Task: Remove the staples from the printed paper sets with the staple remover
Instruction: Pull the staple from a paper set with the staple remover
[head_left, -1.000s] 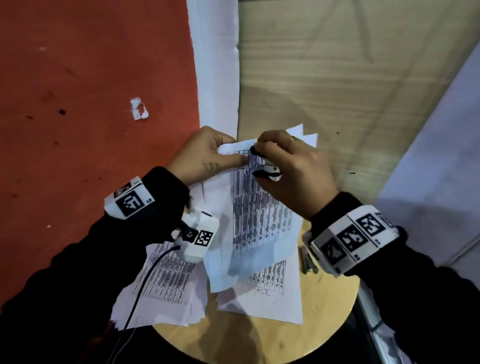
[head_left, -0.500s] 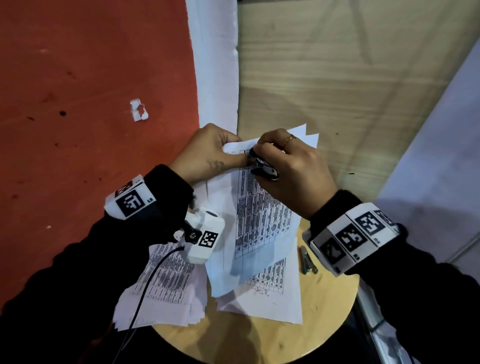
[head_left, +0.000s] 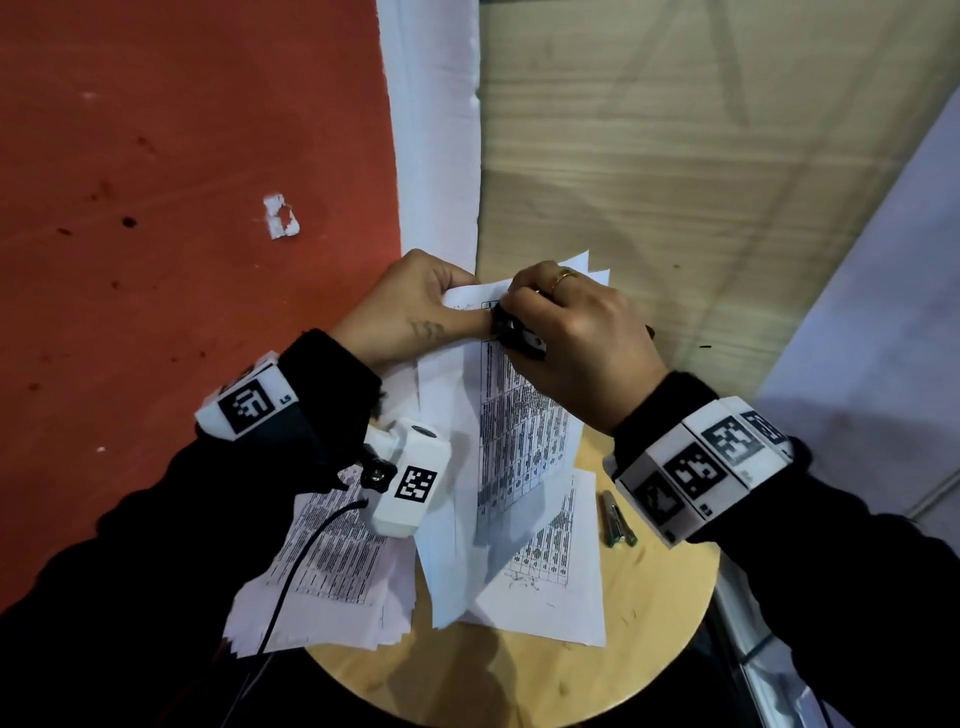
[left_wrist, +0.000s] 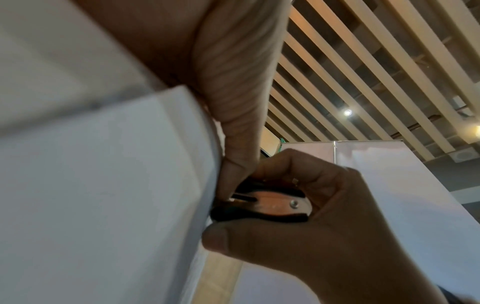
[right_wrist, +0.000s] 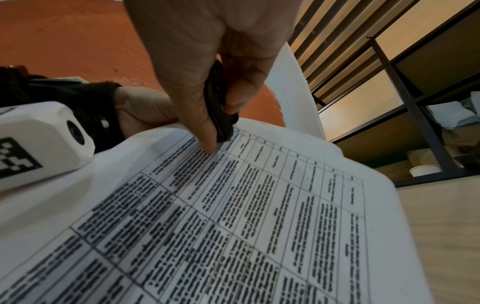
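Little has shifted over the past second: both hands have crept slightly toward the paper's top corner, and the held sheets have swung a touch more upright, which suggests the staple has not yet come free.

The right hand (head_left: 566, 338) grips the small black staple remover with a silver metal plate (left_wrist: 262, 202), thumb under one side and curled fingers over the other, squeezing it against the top corner of the stapled white paper set printed with a black table (head_left: 514, 441). In the left wrist view the tool's nose sits right at the paper's edge; the staple itself is hidden, so whether the claws are under it cannot be told. The left hand (head_left: 415, 312) pinches that same corner, thumb on the printed face touching the remover and fingers curled behind the sheets, bracing them against the pull.

The set hangs from the two hands, lifted off the round light wooden table (head_left: 649, 649), its lower end draping down onto the other printed sheets. A flat white printed sheet (head_left: 566, 587) lies beneath it, and a fanned stack of printed pages (head_left: 332, 571) sits at the table's left edge, under the left forearm. A small dark metal object (head_left: 618, 519), too small to identify, lies on the table just beside the right wrist.

My judgement is that the extraction is mid-squeeze, with more sets probably left to do.
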